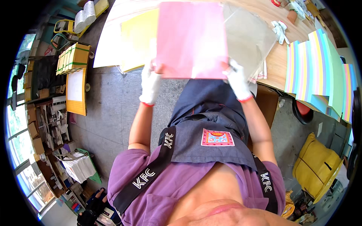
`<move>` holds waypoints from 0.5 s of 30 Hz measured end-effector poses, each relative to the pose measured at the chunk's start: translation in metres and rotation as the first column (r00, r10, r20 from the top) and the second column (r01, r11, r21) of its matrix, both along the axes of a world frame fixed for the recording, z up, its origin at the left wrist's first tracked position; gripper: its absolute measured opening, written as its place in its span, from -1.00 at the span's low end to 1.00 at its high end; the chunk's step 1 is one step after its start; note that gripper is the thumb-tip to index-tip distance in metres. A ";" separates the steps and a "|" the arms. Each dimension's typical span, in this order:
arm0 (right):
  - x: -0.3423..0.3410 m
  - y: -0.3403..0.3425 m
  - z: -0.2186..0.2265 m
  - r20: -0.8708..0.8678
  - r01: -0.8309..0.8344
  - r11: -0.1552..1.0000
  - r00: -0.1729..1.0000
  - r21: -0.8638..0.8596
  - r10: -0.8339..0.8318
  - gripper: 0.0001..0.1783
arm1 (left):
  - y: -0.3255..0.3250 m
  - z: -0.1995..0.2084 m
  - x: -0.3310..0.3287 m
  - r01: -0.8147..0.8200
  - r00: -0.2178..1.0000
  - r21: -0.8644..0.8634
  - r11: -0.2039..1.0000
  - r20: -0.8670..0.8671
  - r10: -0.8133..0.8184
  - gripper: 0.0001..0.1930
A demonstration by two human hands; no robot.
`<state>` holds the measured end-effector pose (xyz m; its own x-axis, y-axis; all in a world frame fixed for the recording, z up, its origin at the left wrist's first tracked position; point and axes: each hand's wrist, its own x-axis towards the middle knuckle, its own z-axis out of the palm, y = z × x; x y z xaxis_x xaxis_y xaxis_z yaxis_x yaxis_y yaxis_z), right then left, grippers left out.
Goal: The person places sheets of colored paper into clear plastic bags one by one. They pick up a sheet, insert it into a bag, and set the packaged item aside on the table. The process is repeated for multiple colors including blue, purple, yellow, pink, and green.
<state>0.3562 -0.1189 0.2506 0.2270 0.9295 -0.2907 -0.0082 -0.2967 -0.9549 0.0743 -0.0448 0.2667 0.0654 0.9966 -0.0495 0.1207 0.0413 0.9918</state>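
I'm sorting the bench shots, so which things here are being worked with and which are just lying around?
In hand:
left hand and right hand, gloved, gripping the pink sheet
clear plastic sleeve behind it

Lying about:
yellow sheet
fanned pastel paper stack
spare gloves
yellow bag

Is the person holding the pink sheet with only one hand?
No: the left hand grips the pink sheet at its lower left corner and the right hand grips its lower right corner.
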 end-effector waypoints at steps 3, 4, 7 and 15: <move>-0.061 0.077 -0.035 -0.052 -0.109 0.964 0.991 0.243 0.125 -0.66 | 0.041 -0.011 -0.064 -0.205 0.979 0.121 0.971 0.016 0.205 -0.58; -0.079 0.098 -0.025 0.047 -0.189 0.968 0.982 0.167 0.184 -0.64 | 0.059 -0.012 -0.094 -0.105 0.994 0.157 0.982 -0.019 0.110 -0.52; -0.120 0.142 -0.049 0.262 -0.261 0.940 0.944 0.220 0.201 -0.54 | 0.099 -0.030 -0.135 -0.187 0.963 0.229 0.955 -0.150 0.225 -0.57; -0.089 0.127 -0.009 0.490 -0.429 0.902 0.776 -0.051 0.397 -0.53 | 0.115 -0.127 -0.200 -0.060 0.941 0.018 0.998 -0.333 0.062 -0.42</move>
<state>0.2674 0.0083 0.2417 -0.0882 0.9780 -0.1891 0.5624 -0.1077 -0.8198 -0.1255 0.0705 0.1401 -0.0144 0.9986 -0.0506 0.4418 0.0517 0.8956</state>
